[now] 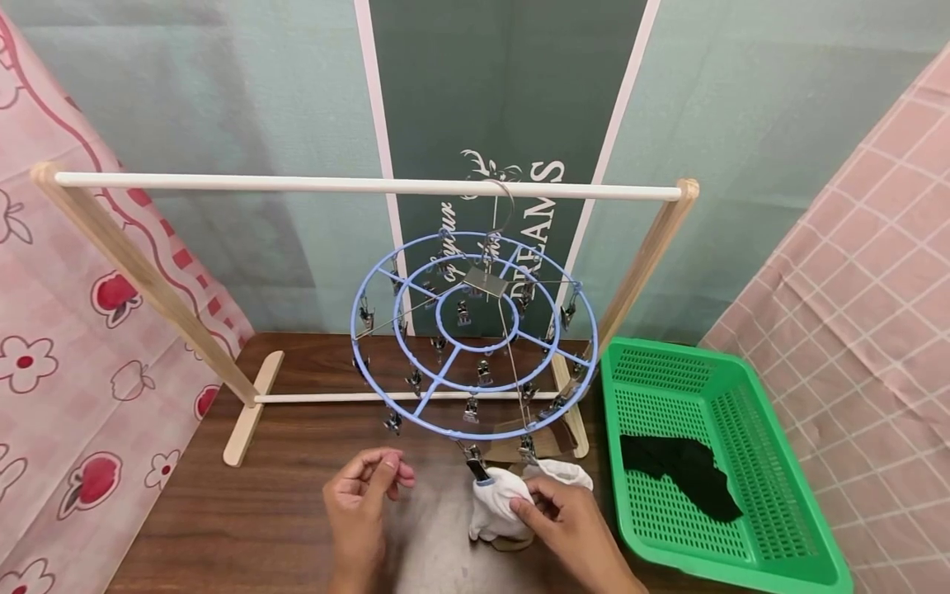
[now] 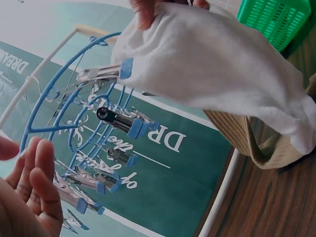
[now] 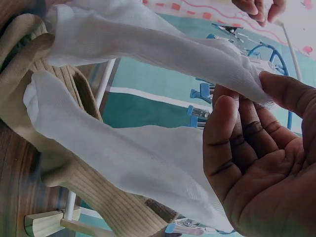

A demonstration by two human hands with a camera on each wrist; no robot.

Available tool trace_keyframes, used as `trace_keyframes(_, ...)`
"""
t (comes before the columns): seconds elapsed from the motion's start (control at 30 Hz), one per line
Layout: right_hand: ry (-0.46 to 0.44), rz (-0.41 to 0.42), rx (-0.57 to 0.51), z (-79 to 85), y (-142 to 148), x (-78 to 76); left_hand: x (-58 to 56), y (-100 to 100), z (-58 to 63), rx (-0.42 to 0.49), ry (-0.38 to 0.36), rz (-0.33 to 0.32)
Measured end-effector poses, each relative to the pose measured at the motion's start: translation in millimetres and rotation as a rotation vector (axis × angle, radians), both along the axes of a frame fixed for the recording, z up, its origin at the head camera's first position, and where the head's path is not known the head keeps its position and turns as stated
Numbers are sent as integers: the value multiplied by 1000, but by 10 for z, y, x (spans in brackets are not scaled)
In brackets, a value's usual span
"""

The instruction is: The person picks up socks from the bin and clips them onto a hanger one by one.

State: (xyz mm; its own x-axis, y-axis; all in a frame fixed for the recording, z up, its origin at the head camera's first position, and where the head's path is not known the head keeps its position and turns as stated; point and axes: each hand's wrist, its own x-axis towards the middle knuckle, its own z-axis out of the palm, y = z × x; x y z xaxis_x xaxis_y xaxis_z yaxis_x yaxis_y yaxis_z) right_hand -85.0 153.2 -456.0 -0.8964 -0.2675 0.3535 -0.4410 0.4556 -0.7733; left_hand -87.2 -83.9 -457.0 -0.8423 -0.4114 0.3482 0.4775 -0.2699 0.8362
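Observation:
In the head view, my right hand [image 1: 571, 521] pinches the edge of a white sock [image 1: 496, 505] between thumb and fingers. A metal clip [image 2: 101, 73] with a blue tip grips that sock at its opening in the left wrist view. The clip belongs to a round blue hanger [image 1: 436, 381] hung from the rack. A second white sock [image 3: 118, 153] hangs beside the first, and ribbed khaki socks [image 3: 113, 202] hang just behind them. My left hand [image 1: 364, 492] hovers left of the socks, below the hanger's rim, fingers loosely curled and holding nothing.
The rack has a white top bar [image 1: 297, 183] and wooden legs standing on the brown table [image 1: 223, 511]. To the right, a green basket [image 1: 618, 495] holds black fabric [image 1: 686, 474]. Several clips dangle from the hanger's rings. Patterned cloths enclose both sides.

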Motion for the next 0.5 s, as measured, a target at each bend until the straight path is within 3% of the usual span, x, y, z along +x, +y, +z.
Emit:
trace_keyframes(0.17,-40,-2,-27,3,30,16,-46,-62,-8,108,26,103)
trace_keyframes(0.27,-53,-7,-35,14,52,31,-64,-92,-16,109,-8,151)
trace_keyframes(0.37,-82,-27,-41,28,78,39,-75,-107,-27,79,-25,135)
trace_keyframes(0.5,-123,-56,-50,48,120,40,-91,-106,-45,15,-32,48)
